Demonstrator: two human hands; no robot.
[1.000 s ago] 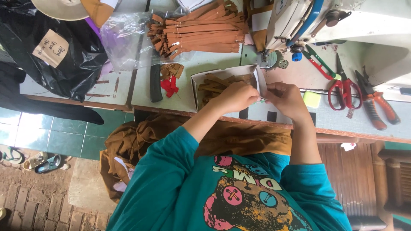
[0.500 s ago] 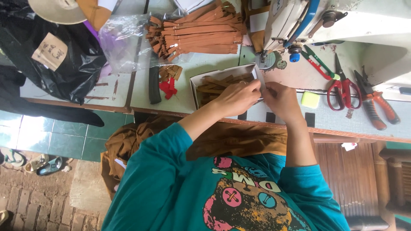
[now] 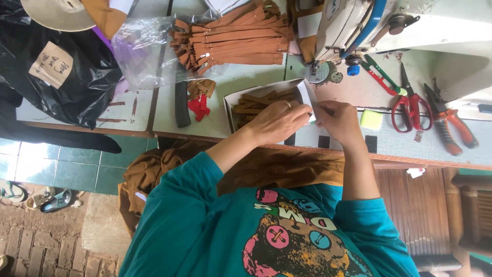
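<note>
White box flap, pinched between both hands' fingers

Pale green worktable, wooden front edge; teal floor tiles, brick paving; daylight.

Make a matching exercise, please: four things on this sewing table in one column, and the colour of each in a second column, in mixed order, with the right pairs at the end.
Things:
1. scissors
2. pile of zippers
3. plastic bag at the table's edge
4. small pad beside the person's hand

Colours:
A. brown
B. pale yellow-green
C. red handles
D. black

Pairs: 1-C, 2-A, 3-D, 4-B
</note>
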